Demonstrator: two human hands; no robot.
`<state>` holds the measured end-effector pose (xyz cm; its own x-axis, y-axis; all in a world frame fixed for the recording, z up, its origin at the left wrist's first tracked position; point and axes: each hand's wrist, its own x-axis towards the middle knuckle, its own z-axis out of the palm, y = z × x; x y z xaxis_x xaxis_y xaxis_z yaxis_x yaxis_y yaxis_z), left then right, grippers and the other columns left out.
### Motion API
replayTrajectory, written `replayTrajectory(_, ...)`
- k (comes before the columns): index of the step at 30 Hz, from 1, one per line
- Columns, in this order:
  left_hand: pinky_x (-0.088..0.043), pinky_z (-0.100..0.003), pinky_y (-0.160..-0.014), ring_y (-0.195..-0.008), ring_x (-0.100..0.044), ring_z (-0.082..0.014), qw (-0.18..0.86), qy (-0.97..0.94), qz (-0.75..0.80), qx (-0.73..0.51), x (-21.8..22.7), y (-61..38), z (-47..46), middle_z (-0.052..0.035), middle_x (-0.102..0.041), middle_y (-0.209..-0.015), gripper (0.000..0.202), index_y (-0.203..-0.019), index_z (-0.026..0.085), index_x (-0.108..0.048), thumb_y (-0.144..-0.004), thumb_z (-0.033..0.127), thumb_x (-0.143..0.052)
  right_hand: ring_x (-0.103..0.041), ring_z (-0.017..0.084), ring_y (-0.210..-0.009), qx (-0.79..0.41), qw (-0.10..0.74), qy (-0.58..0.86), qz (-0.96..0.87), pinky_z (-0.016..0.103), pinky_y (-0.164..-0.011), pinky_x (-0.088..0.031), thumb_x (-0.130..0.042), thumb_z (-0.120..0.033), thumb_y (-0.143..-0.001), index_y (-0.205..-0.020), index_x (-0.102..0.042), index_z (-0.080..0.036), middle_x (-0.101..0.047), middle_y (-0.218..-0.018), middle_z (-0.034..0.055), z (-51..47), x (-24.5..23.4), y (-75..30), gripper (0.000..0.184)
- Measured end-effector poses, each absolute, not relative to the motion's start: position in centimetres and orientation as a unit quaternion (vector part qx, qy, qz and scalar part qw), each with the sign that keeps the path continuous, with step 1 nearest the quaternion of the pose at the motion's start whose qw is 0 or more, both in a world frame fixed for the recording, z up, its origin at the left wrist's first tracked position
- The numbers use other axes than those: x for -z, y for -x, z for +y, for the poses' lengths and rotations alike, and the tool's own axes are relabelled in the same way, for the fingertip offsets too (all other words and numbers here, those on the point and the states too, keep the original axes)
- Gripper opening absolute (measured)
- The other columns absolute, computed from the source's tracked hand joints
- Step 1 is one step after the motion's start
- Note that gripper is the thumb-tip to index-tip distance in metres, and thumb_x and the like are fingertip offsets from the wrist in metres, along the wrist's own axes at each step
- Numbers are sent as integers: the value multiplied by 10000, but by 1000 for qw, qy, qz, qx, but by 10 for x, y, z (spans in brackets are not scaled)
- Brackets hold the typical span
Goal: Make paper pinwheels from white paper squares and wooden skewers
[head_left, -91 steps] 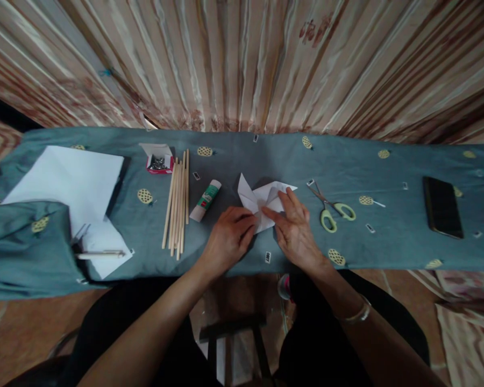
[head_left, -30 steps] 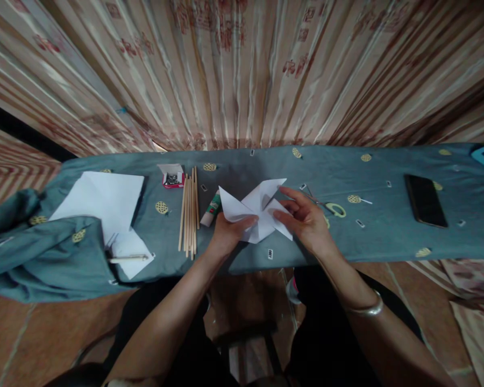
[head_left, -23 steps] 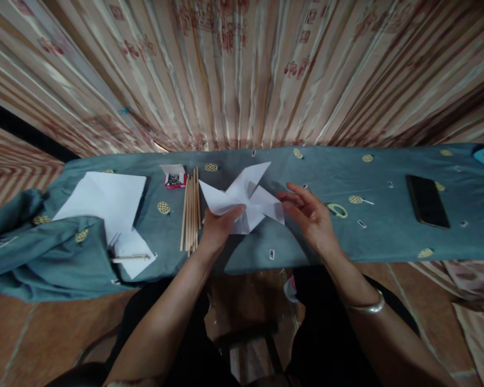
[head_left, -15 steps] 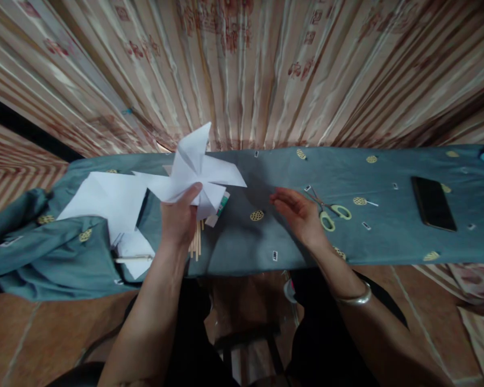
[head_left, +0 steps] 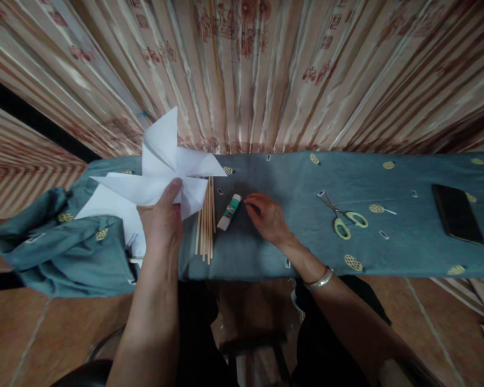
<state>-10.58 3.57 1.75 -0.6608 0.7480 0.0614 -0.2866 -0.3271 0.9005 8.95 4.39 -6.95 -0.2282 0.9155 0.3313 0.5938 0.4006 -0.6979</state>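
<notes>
My left hand (head_left: 161, 215) grips a white paper pinwheel (head_left: 160, 153) near its middle, the thumb pressed on the folded centre. The pinwheel is held above the left part of the cloth. My right hand (head_left: 268, 217) is just right of a glue stick (head_left: 229, 212), fingers curved and apart, holding nothing; whether a fingertip touches the glue stick I cannot tell. Between the pinwheel and the glue stick lie several thin wooden sticks (head_left: 207, 226), their upper ends partly hidden by the paper.
Scissors (head_left: 342, 217) with green handles lie on the patterned grey-green cloth (head_left: 262, 258), and a black phone (head_left: 456, 213) is far right. White paper sheets (head_left: 108, 201) lie at left, partly under a bunched cloth fold (head_left: 72, 258). A curtain (head_left: 246, 80) hangs behind.
My left hand has carried the pinwheel to the left, uncovering more of the sticks and the glue stick. My right hand has moved left, up to the glue stick. The view has shifted slightly.
</notes>
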Motion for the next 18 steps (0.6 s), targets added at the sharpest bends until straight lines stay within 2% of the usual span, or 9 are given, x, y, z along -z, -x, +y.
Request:
replayTrajectory(7, -557, -357, -956, -1074, -682, -243, 319, -267, 517, -748, -13, 114, 31, -50, -759, -977, 372, -949, 183, -701, -590, 185, -796, -651, 227, -1041, -213, 389, 492, -749, 416, -990, -488, -491, -176, -888, -990, -694, -225, -710, -1068, 85, 43, 73, -76, 232)
replayTrajectory(11, -555, -357, -944, -1025, -696, -238, 322, -257, 519, -748, -8, 115, 29, -54, -760, -949, 380, -936, 165, -701, -568, 178, -797, -644, 228, -1065, -207, 393, 498, -745, 414, -1003, -489, -492, -191, -893, -1018, -692, -229, -701, -1096, 86, 44, 73, -70, 240)
replayTrajectory(15, -554, -353, -931, -963, -708, -226, 330, -243, 521, -749, -4, 117, 28, -54, -758, -874, 337, -861, 139, -694, -542, 158, -804, -559, 264, -1224, -178, 376, 503, -757, 470, -1081, -428, -462, -138, -876, -1147, -666, -183, -611, -1299, 141, 43, 74, -65, 342)
replayTrajectory(18, -549, -358, -937, -965, -709, -225, 319, -247, 536, -741, -3, 122, 26, -53, -756, -873, 318, -861, 142, -689, -564, 170, -802, -430, 278, -1360, -172, 351, 480, -785, 524, -1119, -373, -431, -44, -813, -1244, -620, -194, -492, -1453, 126, 40, 75, -61, 494)
